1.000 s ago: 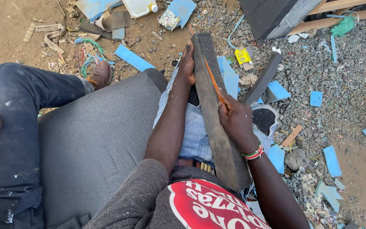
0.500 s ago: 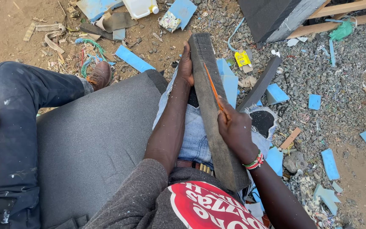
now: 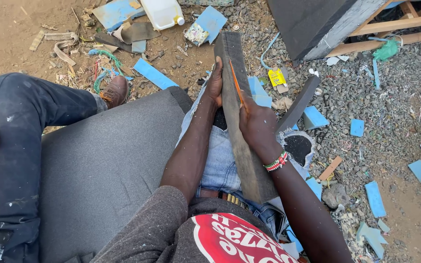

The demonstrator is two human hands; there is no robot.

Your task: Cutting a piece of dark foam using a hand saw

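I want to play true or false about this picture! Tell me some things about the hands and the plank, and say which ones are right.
1. The right hand holds an orange blade against the plank. True.
2. The left hand is resting on the grey cushion. False: it grips the left edge of the plank, near its far end.
3. The plank lies across the person's lap, pointing away from them. True.
4. The right wrist is bare. False: it wears a beaded bracelet.
5. Blue foam scraps lie scattered on the gravel. True.
6. The white jug stands on the plank. False: it lies on the ground beyond the plank.
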